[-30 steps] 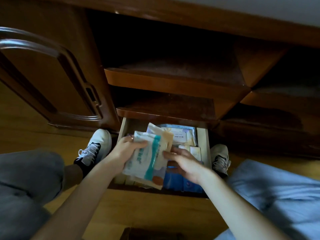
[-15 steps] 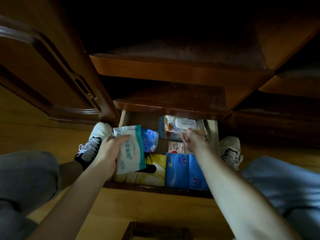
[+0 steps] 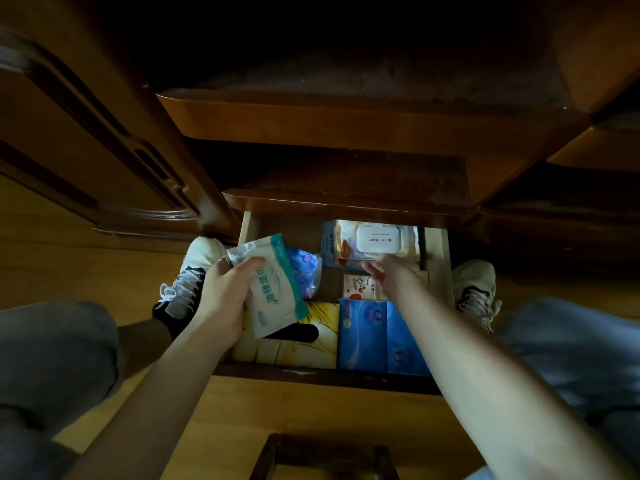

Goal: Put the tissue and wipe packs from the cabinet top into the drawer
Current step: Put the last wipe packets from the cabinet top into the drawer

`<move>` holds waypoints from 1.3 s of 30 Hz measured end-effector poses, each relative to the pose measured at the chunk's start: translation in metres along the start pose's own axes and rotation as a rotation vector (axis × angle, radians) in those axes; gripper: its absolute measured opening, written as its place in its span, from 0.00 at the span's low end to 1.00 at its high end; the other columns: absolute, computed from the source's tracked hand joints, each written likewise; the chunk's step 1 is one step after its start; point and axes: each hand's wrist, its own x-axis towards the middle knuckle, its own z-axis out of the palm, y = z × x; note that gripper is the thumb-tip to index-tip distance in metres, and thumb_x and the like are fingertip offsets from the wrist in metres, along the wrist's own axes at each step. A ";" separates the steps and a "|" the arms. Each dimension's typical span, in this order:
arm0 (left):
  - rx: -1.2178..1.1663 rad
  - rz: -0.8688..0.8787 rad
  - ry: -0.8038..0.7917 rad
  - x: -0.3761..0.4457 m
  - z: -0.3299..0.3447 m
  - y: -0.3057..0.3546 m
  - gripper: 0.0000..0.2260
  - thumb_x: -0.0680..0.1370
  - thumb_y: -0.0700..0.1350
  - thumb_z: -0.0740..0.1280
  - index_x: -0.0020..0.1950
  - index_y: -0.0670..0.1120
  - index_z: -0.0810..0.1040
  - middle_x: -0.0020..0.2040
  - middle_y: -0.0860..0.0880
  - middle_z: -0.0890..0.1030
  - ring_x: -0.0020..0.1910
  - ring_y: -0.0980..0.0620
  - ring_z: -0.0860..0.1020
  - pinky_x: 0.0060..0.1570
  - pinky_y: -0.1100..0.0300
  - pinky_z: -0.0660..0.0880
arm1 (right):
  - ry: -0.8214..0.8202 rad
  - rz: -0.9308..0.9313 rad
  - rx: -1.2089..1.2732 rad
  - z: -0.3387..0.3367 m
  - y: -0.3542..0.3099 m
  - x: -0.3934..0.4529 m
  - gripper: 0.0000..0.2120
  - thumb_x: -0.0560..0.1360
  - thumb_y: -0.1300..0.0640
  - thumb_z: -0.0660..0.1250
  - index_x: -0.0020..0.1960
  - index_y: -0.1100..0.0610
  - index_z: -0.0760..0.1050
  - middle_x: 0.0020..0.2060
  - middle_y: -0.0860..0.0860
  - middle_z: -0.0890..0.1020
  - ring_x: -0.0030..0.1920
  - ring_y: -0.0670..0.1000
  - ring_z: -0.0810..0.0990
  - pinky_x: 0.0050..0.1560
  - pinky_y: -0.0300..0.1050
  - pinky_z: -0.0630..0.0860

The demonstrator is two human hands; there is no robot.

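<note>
The left hand [image 3: 225, 299] grips a white and green wipe pack [image 3: 273, 289] above the drawer [image 3: 438, 271]. The right hand [image 3: 391, 277] reaches in, fingers straight, touching the lidded wipe pack [image 3: 374, 242] at the drawer's back.

The lidded wipe pack [image 3: 372, 244], earlier gripped, is now laid at the drawer's [image 3: 438, 268] back; the right hand [image 3: 388, 277] is opened.

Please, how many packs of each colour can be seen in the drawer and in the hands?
White and green pack, held by left hand: 1
Wipe pack with white lid: 1
Purple-blue pack: 1
Small white pack: 1
Yellow pack: 1
Blue packs: 2
Total: 7
</note>
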 end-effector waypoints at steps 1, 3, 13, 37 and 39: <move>-0.010 0.008 0.004 0.001 0.001 -0.001 0.06 0.80 0.37 0.68 0.56 0.43 0.79 0.51 0.42 0.85 0.51 0.43 0.83 0.53 0.43 0.79 | 0.076 -0.029 -0.109 0.003 0.001 -0.009 0.08 0.84 0.58 0.61 0.48 0.59 0.74 0.41 0.52 0.80 0.36 0.45 0.79 0.39 0.38 0.79; 0.009 0.018 0.000 0.004 0.002 -0.006 0.07 0.78 0.36 0.70 0.56 0.42 0.79 0.54 0.41 0.84 0.54 0.41 0.83 0.57 0.41 0.80 | 0.076 -0.103 -0.262 0.015 0.005 -0.032 0.10 0.83 0.52 0.64 0.47 0.57 0.76 0.38 0.52 0.81 0.34 0.47 0.77 0.34 0.38 0.73; 0.412 0.197 0.059 0.023 0.004 -0.035 0.12 0.79 0.48 0.72 0.60 0.47 0.79 0.51 0.46 0.85 0.46 0.51 0.85 0.47 0.50 0.83 | -0.377 -0.345 -0.807 0.027 0.015 -0.073 0.15 0.81 0.45 0.67 0.60 0.55 0.78 0.50 0.54 0.84 0.51 0.55 0.84 0.48 0.44 0.79; 0.399 0.184 -0.026 0.039 -0.011 -0.046 0.06 0.79 0.41 0.69 0.50 0.51 0.82 0.48 0.47 0.86 0.44 0.51 0.85 0.47 0.55 0.81 | 0.001 -0.052 -0.163 0.020 -0.006 0.025 0.14 0.80 0.44 0.68 0.58 0.54 0.78 0.46 0.48 0.85 0.56 0.50 0.82 0.68 0.57 0.69; 0.684 0.332 -0.009 0.040 -0.019 -0.052 0.06 0.79 0.44 0.70 0.54 0.53 0.81 0.48 0.55 0.85 0.45 0.56 0.83 0.46 0.59 0.79 | 0.030 -0.062 -0.204 0.020 -0.008 0.020 0.14 0.79 0.42 0.69 0.52 0.53 0.78 0.43 0.48 0.84 0.46 0.47 0.83 0.56 0.50 0.76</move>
